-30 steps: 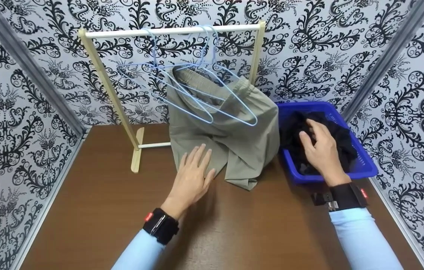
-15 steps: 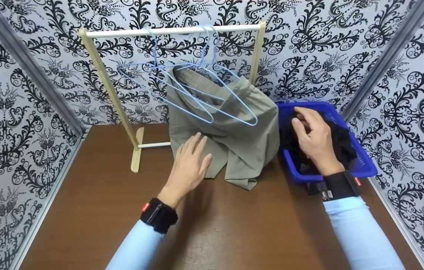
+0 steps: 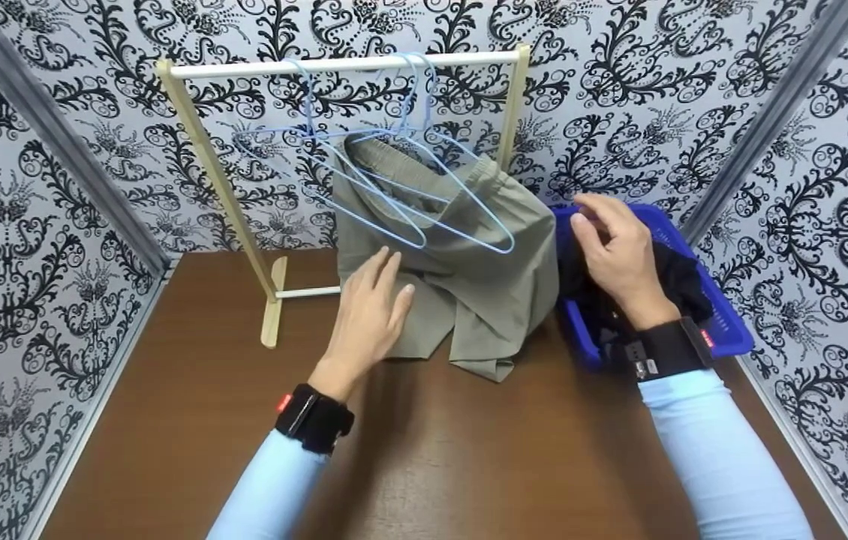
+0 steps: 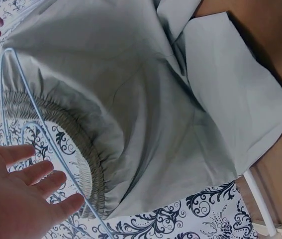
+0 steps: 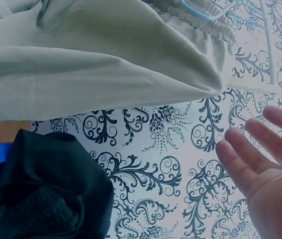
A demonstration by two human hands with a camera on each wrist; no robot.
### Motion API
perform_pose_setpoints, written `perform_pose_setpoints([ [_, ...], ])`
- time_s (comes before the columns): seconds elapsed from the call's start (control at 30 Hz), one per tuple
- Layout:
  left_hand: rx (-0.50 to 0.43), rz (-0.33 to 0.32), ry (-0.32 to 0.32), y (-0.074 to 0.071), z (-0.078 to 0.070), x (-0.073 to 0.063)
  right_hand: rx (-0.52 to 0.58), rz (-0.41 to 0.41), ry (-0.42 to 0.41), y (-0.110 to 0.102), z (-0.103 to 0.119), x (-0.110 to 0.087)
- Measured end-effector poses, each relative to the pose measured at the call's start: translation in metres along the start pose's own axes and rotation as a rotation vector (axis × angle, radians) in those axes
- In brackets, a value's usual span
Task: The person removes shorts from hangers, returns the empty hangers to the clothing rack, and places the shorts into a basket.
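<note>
Olive-grey pants (image 3: 499, 247) with a gathered elastic waist hang among light-blue wire hangers (image 3: 509, 238), their wires crossing the waist opening. My left hand (image 3: 368, 315), fingers loosely extended, is in front of the left leg of the pants; in the left wrist view that hand (image 4: 19, 199) overlaps the hanger wires near the waistband (image 4: 93, 164). Right of the pants, my right hand (image 3: 623, 259) is raised over the blue basket (image 3: 732, 349), fingers slightly bent. Nothing is between its fingers (image 5: 242, 157) in the right wrist view. Black clothing (image 3: 683, 281) lies in the basket.
A small rack with a white top rod (image 3: 244, 70) and wooden posts (image 3: 218, 176) stands on the brown table (image 3: 454, 465). Its white lower bar (image 3: 308, 292) shows left of the pants. Patterned walls (image 3: 79, 225) close in the back and sides.
Both hands have risen and shifted a little left: the left one further up along the pants, the right one up from the black clothing toward the pants. Pants and hangers look the same.
</note>
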State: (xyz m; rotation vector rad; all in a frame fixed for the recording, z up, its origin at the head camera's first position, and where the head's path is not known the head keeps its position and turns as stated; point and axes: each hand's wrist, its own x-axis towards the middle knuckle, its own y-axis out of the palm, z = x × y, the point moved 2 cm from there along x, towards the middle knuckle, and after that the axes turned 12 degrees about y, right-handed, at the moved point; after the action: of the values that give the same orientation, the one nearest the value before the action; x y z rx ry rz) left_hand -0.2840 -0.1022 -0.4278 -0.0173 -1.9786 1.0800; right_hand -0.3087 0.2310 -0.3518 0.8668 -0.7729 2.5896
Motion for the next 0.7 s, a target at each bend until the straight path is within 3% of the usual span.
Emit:
perform_pose_setpoints([
  [0.17, 0.016, -0.028, -0.018, -0.005, 0.002, 0.005, -0.001, 0.023, 0.015, 0.004, 0.003, 0.005],
  [0.7, 0.047, -0.002, -0.109, -0.013, 0.007, 0.015, 0.048, 0.073, 0.179, 0.021, 0.007, 0.012],
])
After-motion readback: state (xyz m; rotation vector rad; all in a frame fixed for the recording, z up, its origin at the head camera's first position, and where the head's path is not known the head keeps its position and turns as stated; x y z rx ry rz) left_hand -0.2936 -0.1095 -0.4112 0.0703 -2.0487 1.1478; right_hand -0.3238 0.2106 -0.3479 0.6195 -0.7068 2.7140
